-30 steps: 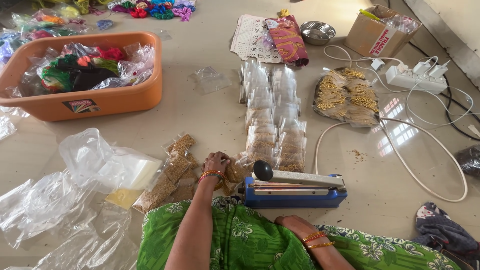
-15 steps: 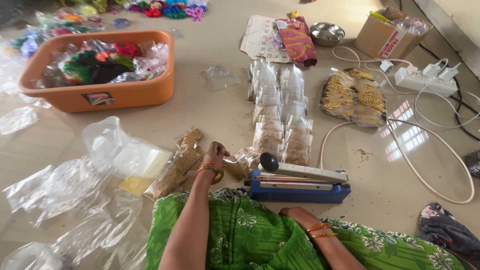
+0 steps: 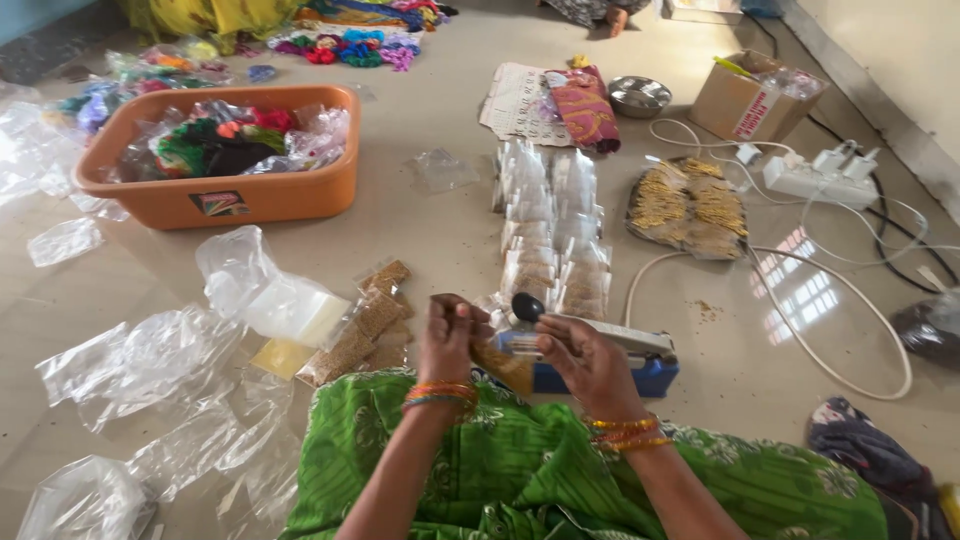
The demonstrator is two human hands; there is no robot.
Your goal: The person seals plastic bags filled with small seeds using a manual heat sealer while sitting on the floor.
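My left hand (image 3: 450, 335) and my right hand (image 3: 585, 358) are both raised over my lap and hold one small clear packet (image 3: 505, 350) of brown grains between them, each pinching an end. Just behind the packet stands a blue heat sealer (image 3: 640, 365) with a black knob (image 3: 526, 306) on its arm. A loose heap of filled brown packets (image 3: 360, 325) lies left of my left hand. Two rows of sealed packets (image 3: 550, 225) stretch away from the sealer on the floor.
An orange tub (image 3: 225, 190) of colourful bagged items sits far left. Empty clear bags (image 3: 150, 370) spread over the near left floor. A tray of yellow pieces (image 3: 690, 205), a white power strip (image 3: 815, 175), a white cable (image 3: 850, 330), a cardboard box (image 3: 750, 100) and a steel bowl (image 3: 640, 95) lie to the right.
My left hand has lifted off the heap with a packet. My right hand has come up from my lap to take the packet's other end in front of the sealer.
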